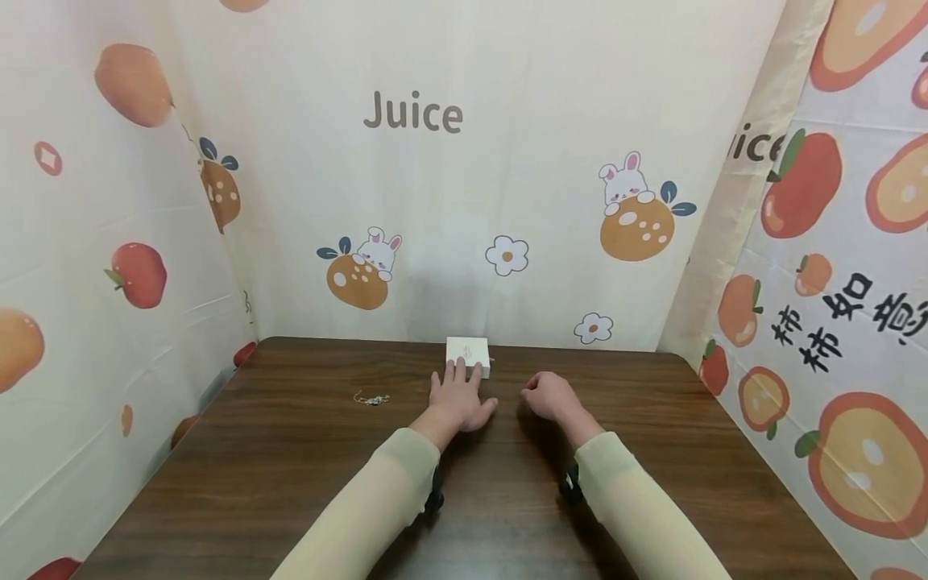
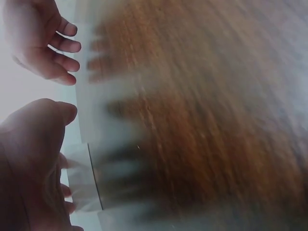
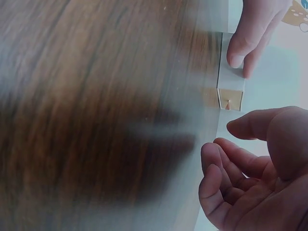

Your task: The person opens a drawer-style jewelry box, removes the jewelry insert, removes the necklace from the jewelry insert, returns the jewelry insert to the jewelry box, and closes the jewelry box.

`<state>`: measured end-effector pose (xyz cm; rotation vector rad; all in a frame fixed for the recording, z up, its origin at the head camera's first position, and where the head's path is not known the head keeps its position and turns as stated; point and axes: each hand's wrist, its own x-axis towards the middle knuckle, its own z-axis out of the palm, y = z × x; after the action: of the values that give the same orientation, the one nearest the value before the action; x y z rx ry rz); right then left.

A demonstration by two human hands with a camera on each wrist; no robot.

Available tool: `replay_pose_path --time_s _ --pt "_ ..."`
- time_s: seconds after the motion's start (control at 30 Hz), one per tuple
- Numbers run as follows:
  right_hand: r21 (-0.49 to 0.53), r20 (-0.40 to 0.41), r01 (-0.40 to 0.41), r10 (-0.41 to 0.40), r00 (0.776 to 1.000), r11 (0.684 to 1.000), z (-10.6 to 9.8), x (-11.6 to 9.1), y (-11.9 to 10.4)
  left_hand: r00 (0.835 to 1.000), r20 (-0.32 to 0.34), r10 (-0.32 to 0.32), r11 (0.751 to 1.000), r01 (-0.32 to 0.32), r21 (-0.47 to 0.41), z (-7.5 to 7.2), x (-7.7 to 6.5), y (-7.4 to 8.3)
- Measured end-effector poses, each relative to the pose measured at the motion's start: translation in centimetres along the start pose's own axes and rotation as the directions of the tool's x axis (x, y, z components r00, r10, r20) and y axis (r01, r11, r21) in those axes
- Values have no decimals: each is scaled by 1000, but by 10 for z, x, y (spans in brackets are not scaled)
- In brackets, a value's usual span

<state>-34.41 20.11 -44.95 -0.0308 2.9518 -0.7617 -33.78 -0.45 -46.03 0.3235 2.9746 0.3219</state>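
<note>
A small white box (image 1: 467, 346) stands near the table's far edge. My left hand (image 1: 458, 401) reaches to its near side, fingers extended with the tips at the box and thumb spread to the right. In the right wrist view, the left fingers overlap the box (image 3: 230, 77), whose end shows a tan panel with a small ribbon tab (image 3: 228, 104). My right hand (image 1: 553, 396) hovers to the right of the box, apart from it. Its fingers (image 3: 211, 185) are loosely curled, the thumb is separate, and nothing is between them. A silvery chain (image 1: 373, 399) lies left of my left hand.
The dark brown wooden table (image 1: 290, 483) extends under both arms. Behind it hangs a pale curtain (image 1: 449, 193) printed with fruit and rabbits, and more printed cloth (image 1: 819, 306) encloses the sides. Each wrist wears a black device (image 1: 571, 483).
</note>
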Motion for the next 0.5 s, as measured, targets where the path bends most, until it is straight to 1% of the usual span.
replay_pose_path --time_s 0.1,0.33,0.4,0.5 --pt "-1 1 -1 1 1000 1000 0 0 0 1000 17 -11 1000 11 8 0 4 0" --pt "9 1 -7 7 1000 1000 0 -1 0 1000 11 -12 999 12 36 -1 6 0" --pt "16 0 -9 9 1000 1000 0 -2 0 1000 -1 -7 999 7 39 -2 4 -2" --pt "23 -11 6 -6 1000 1000 -1 -8 -2 999 -45 21 999 -20 30 -5 -3 -7"
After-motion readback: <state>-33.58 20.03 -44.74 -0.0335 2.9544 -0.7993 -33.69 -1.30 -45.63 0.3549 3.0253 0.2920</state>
